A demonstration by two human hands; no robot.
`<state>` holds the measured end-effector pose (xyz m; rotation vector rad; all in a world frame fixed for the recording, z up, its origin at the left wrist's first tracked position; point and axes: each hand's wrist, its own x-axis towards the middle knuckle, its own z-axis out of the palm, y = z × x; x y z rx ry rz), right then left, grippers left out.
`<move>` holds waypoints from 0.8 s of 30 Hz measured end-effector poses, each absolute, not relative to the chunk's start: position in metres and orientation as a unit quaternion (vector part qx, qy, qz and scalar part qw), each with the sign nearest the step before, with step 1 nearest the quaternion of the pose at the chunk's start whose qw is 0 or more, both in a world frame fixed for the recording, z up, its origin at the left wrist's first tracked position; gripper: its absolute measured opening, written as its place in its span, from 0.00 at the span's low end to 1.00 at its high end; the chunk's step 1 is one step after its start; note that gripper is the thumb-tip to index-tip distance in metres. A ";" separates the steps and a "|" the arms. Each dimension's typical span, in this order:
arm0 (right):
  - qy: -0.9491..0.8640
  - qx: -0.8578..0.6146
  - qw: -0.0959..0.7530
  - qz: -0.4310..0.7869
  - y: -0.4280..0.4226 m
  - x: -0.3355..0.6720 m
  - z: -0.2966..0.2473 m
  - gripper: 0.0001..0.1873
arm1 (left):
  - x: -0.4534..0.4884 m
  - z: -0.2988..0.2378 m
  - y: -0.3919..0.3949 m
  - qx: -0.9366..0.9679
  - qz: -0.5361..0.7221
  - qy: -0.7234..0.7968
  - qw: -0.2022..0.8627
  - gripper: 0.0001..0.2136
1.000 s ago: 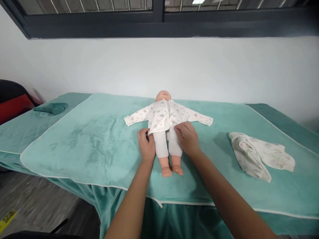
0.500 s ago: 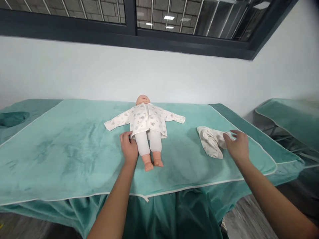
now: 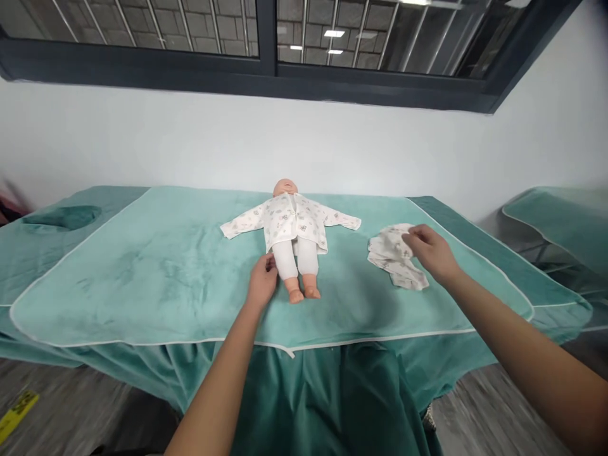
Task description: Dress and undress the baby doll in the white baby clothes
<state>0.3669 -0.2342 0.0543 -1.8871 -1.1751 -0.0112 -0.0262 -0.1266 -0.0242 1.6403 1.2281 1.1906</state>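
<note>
A baby doll (image 3: 308,265) in white leggings lies on its back, its feet towards me. It wears a white patterned baby jacket (image 3: 289,221) with both sleeves spread out. Beside the doll's leg, at the jacket's lower hem, my left hand (image 3: 263,278) rests on the blanket with its fingers loosely bent and nothing visible in them. To the right, my right hand (image 3: 432,251) pinches the upper edge of a crumpled white patterned baby garment (image 3: 395,259). Part of that garment is raised, while its lower part lies on the blanket. Its exact kind cannot be made out.
A light green blanket (image 3: 190,304) with white piping covers the bed. The bed's darker cover (image 3: 61,221) has a face hole at the left. A white wall (image 3: 213,139) and dark window frame (image 3: 304,82) stand behind. Another green-covered bed (image 3: 565,221) is at the right.
My right hand has moved from the garment's right end to its upper edge and now pinches it; the garment has shifted and partly lifted. My left hand stays beside the doll. The view has shifted slightly.
</note>
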 end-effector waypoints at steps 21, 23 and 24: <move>-0.670 -0.357 0.523 0.387 -0.205 0.124 0.237 0.15 | -0.051 0.199 -0.203 0.725 0.501 0.246 0.404 0.24; -0.678 -0.350 0.501 0.408 -0.208 0.121 0.240 0.18 | -0.055 0.207 -0.204 0.736 0.489 0.279 0.377 0.19; -0.684 -0.347 0.489 0.415 -0.209 0.120 0.241 0.19 | -0.057 0.210 -0.205 0.737 0.487 0.297 0.362 0.16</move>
